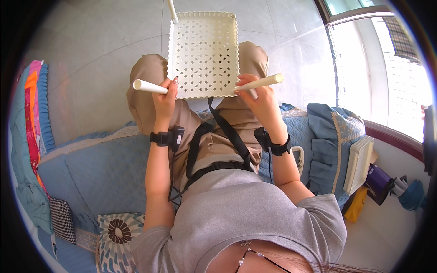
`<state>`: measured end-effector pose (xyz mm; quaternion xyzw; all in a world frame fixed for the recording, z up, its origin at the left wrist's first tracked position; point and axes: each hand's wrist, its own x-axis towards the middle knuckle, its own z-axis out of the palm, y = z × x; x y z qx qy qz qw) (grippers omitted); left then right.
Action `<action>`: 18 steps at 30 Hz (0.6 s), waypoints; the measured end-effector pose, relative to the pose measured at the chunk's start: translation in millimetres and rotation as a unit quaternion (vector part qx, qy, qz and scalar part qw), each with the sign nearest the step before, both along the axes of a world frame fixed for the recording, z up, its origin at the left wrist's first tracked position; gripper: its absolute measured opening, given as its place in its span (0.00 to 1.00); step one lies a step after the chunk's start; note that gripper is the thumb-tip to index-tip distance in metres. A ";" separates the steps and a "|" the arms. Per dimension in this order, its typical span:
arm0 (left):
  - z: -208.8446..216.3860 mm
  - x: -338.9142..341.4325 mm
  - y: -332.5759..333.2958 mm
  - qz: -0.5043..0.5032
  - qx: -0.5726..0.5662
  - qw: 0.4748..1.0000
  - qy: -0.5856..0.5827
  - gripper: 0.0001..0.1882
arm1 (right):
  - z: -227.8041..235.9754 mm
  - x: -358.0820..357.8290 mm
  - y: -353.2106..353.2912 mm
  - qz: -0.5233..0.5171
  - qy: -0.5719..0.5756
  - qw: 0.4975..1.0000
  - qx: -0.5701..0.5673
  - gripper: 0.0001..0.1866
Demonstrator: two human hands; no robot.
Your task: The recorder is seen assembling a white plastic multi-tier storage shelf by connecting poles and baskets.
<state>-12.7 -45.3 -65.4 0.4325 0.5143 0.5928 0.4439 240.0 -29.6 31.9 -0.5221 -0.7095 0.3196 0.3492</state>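
A cream plastic basket tray (204, 95) with a scalloped rim and star-shaped holes rests over my knees. My left hand (165, 101) is closed around the inner end of a white tube (149, 86) at the tray's near left corner. At the near right corner, my right hand (261, 101) grips another white tube (268, 81), its fingertips touching the rim. Both tubes point outward, sideways from the tray. A third white tube (172, 11) stands at the far left corner. My fingers hide how the two near tubes meet the corners.
I sit on a sofa with a blue quilted cover (114, 170). On its right arm lies a second cream tray (358, 164); a white handle-shaped piece (297, 159) is beside my right forearm. Cushions (119, 236) are at the left, a window (373, 63) at the right, grey tiles (104, 41) ahead.
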 end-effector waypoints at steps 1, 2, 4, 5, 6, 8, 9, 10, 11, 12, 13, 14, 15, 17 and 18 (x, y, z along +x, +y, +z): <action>0.5 0.0 -0.2 -0.001 0.000 1.000 0.001 0.20 | -4.6 2.2 0.5 0.025 -0.020 0.999 -0.001 0.10; 0.4 0.1 -0.7 0.000 0.000 1.000 0.001 0.20 | -8.0 4.0 0.2 0.049 -0.040 0.998 -0.001 0.10; 0.3 0.1 -1.5 0.005 -0.009 1.000 0.013 0.20 | -11.6 6.4 -1.5 0.044 -0.037 0.998 -0.013 0.09; 0.2 0.2 -1.5 0.006 -0.009 1.000 0.013 0.20 | -12.4 6.9 -2.0 0.037 -0.035 0.998 -0.025 0.09; 0.9 0.3 -1.1 0.005 -0.007 1.000 0.010 0.20 | -12.3 6.7 -1.7 0.037 -0.034 0.998 -0.025 0.09; 0.5 0.4 -1.0 0.003 -0.006 1.000 0.006 0.20 | -12.3 6.4 -0.2 0.039 -0.043 0.998 -0.013 0.08; -0.7 -0.3 -0.9 0.004 -0.002 1.000 0.005 0.20 | -12.7 5.8 0.9 0.038 -0.043 0.998 -0.013 0.08; -1.8 -1.0 -0.8 0.005 0.001 1.000 0.005 0.20 | -13.2 5.0 2.2 0.029 -0.050 0.998 -0.007 0.07; -3.0 -1.7 -0.7 0.004 0.001 1.000 0.005 0.20 | -13.7 4.6 3.0 0.020 -0.057 0.998 -0.001 0.08; -3.4 -2.0 -0.3 0.004 0.004 1.000 0.007 0.20 | -15.2 5.2 3.5 0.020 -0.057 0.998 0.000 0.08; -3.7 -2.2 -0.1 0.003 0.006 1.000 0.010 0.20 | -17.7 6.1 3.5 -0.002 -0.094 0.996 -0.005 0.10; -4.2 -2.3 0.0 0.004 0.006 1.000 0.010 0.20 | -19.0 6.6 3.5 -0.024 -0.130 0.991 -0.009 0.13; -3.1 -1.6 0.1 0.002 0.006 1.000 0.001 0.20 | -17.4 5.2 3.0 -0.024 -0.130 0.991 -0.009 0.13; -0.9 -0.5 0.2 0.002 0.005 1.000 -0.008 0.21 | -12.6 1.3 1.5 -0.045 -0.126 0.991 -0.033 0.18; 0.6 0.2 0.8 0.002 0.001 1.000 -0.007 0.21 | -14.4 2.0 1.4 -0.045 -0.126 0.990 -0.032 0.18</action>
